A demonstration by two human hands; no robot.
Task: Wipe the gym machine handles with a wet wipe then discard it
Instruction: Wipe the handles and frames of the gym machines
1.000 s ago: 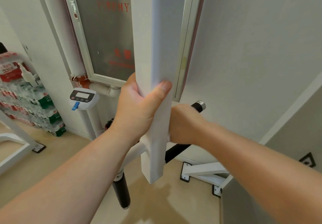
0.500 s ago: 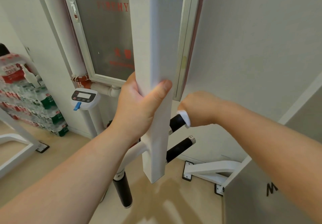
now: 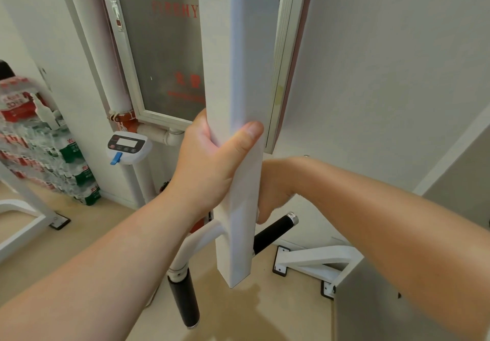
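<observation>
My left hand (image 3: 212,165) grips the white square post (image 3: 238,117) of the gym machine, thumb across its front face. My right hand (image 3: 274,189) is curled just behind the post's right edge, around the upper handle, which the hand and forearm hide except for a chrome tip (image 3: 306,156). The wet wipe is out of sight inside that fist. Just below the hand a second black foam handle (image 3: 275,230) with a chrome end cap sticks out to the right. A third black handle (image 3: 184,301) hangs down on a white tube at the lower left.
A window frame (image 3: 132,83) and a white drain pipe (image 3: 106,56) stand behind the post. A small console with a display (image 3: 128,145) sits on a white pole. Stacked packs of bottled water (image 3: 39,149) fill the left. White machine feet (image 3: 313,261) rest on the tan floor.
My right hand has slid back along the upper handle towards the post, and the white wipe seen at its fingers half a second ago is now hidden. My left hand has kept its grip.
</observation>
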